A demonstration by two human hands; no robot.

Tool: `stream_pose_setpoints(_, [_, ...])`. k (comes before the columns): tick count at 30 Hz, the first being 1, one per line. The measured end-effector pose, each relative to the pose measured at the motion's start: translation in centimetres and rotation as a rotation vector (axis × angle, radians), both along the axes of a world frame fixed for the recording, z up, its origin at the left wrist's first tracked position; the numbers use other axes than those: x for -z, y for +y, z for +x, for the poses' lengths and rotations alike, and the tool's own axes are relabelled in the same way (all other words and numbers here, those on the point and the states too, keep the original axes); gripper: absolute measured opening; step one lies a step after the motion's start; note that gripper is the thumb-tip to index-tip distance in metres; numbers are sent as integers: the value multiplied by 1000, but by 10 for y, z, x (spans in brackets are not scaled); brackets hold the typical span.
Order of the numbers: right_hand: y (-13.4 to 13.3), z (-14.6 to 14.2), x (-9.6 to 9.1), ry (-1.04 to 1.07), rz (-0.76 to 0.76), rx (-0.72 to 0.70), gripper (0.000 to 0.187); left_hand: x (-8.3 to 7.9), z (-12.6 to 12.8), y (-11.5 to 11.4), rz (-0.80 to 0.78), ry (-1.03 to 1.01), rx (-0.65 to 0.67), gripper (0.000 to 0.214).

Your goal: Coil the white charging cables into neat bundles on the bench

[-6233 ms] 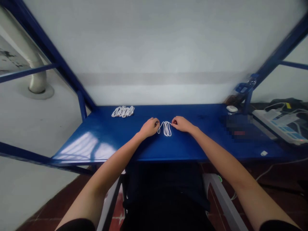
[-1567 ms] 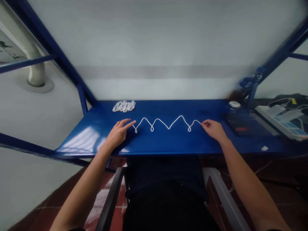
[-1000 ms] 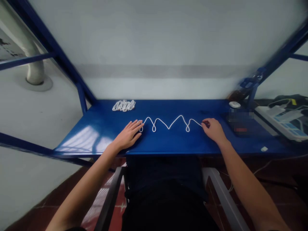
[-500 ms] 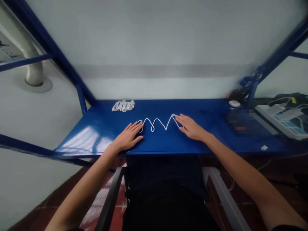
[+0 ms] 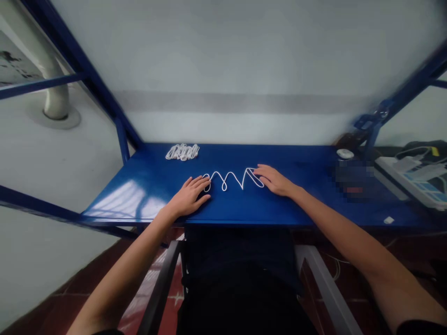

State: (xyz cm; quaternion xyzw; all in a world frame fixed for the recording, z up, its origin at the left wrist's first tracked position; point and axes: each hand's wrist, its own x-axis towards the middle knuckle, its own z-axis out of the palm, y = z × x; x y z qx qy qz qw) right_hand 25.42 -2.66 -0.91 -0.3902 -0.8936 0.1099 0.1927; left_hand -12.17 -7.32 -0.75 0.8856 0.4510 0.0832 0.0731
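Observation:
A thin white cord (image 5: pixel 232 180) lies in a zigzag on the blue table (image 5: pixel 139 195). My left hand (image 5: pixel 188 197) rests flat on the table with its fingers stretched out, the fingertips touching the cord's left end. My right hand (image 5: pixel 274 179) lies on the cord's right end, fingers extended and pressing the last loop against the tabletop. Neither hand lifts the cord.
A bundle of coiled white cord (image 5: pixel 182 151) sits at the table's back left. A small white round object (image 5: pixel 345 153) and a blurred dark item (image 5: pixel 351 179) are at the right. A power strip (image 5: pixel 408 179) with cables lies further right. Blue frame bars (image 5: pixel 104 102) flank the table.
The cord was stretched out from a small coil into a long zigzag. Over the last second my right hand slid left, pushing the zigzag shorter, while my left hand stayed on the left end.

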Motion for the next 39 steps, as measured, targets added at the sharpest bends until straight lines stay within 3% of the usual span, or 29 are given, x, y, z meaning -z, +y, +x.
stream_pose_setpoints(3, [10, -4, 1, 35, -15, 30, 45, 2, 4, 1, 13, -1, -25, 58])
stream_pose_setpoints(8, [7, -20, 4, -160, -52, -54, 48, 1, 20, -1, 27, 5, 3, 60])
stream_pose_setpoints(12, [-4, -21, 7, -263, -46, 30, 52, 2, 27, -3, 11, 47, 20, 64])
stream_pose_setpoints(21, [-62, 39, 20, -266, -22, 403, 62, 11, 2, -29, 30, 64, -166, 69])
stream_pose_setpoints(26, [-83, 58, 21, -216, -18, 377, 61, 11, -9, -33, 37, 4, -180, 70])
stream_pose_setpoints(31, [-88, 67, 23, -214, -36, 396, 74, 11, -25, -30, 40, -49, -189, 75])
stream_pose_setpoints(39, [-85, 100, 33, -157, -28, 523, 60, 10, -47, -28, -10, -90, -292, 73])
